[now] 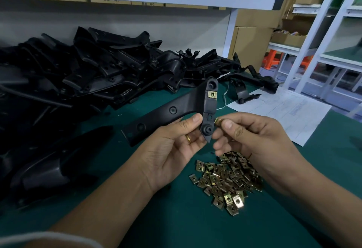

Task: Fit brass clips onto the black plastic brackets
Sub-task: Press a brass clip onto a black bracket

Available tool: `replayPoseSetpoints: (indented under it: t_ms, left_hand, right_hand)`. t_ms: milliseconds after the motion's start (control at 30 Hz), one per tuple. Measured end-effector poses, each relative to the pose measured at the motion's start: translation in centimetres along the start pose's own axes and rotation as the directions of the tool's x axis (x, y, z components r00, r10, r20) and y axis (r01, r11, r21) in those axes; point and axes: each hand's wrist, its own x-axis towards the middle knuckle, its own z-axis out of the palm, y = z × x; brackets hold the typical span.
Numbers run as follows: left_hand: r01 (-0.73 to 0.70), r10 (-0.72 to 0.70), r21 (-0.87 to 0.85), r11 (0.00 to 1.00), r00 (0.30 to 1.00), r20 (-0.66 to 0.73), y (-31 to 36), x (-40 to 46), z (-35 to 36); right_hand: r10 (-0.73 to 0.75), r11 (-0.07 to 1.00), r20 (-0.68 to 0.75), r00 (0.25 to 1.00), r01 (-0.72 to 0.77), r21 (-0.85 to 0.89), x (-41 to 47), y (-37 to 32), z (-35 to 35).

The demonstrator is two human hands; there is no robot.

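My left hand (176, 145) grips a black plastic bracket (168, 111) near its lower end and holds it above the green table. One brass clip (212, 94) sits fitted on the bracket's upper flange. My right hand (252, 136) pinches a second brass clip (217, 121) between thumb and forefinger, right beside the bracket's lower flange. A heap of loose brass clips (225, 181) lies on the table under my right hand.
A big pile of black brackets (88, 71) covers the left and back of the green table (176, 218). More black parts (35, 169) lie at the near left. White paper sheets (284, 114) rest at the right. White shelving and cardboard boxes stand behind.
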Motion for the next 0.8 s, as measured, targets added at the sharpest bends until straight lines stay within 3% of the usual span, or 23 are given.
replayPoseSetpoints:
  t_ms: [267,433,800]
  left_hand:
    - [0.004,-0.004,-0.009,1.000,0.999,-0.035,-0.18,0.10,-0.16]
    - [0.010,-0.013,0.038,0.999,0.998,0.061,-0.07,-0.10,-0.19]
    - [0.042,-0.050,0.145,0.989,0.998,0.048,-0.22,-0.04,-0.25]
  right_hand:
    - [0.025,0.999,0.023,0.999,-0.025,0.036,0.03,-0.01,0.16]
    - [0.003,1.000,0.042,0.999,-0.004,0.021,-0.02,0.04,0.03]
    - [-0.033,0.998,0.056,0.998,0.035,-0.044,-0.35,-0.26,-0.24]
